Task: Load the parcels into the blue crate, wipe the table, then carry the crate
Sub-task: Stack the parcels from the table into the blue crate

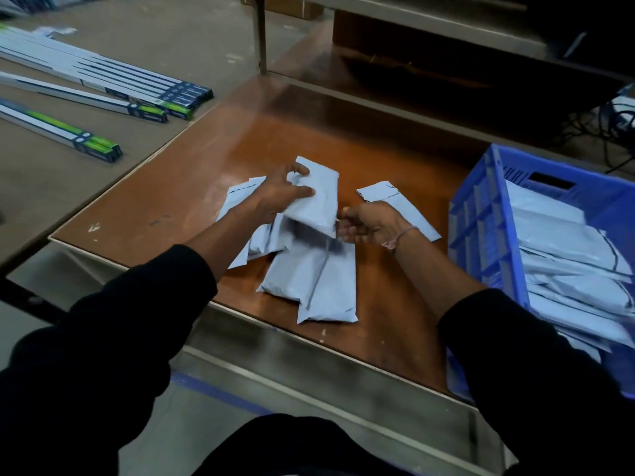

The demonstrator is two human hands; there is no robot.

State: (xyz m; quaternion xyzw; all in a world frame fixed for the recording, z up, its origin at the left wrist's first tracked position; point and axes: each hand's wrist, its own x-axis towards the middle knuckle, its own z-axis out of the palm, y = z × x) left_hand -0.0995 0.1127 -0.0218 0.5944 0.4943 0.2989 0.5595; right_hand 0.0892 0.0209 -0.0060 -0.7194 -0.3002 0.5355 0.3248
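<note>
Several pale grey parcels lie on the brown table (213, 159). My left hand (280, 190) grips one parcel (318, 201) by its left edge and holds it lifted above the pile. Just to its right, my right hand (369, 225) is palm up with relaxed fingers near the lifted parcel's lower corner and holds nothing. Under it lies a flat parcel (412, 209). Two more parcels (316, 280) lie nearer to me. The blue crate (481, 214) stands at the table's right end, with several parcels inside.
Long boxed tubes (103, 77) lie on the grey surface to the left. A low shelf (412, 94) runs behind the table. Cables (615, 132) hang at the far right.
</note>
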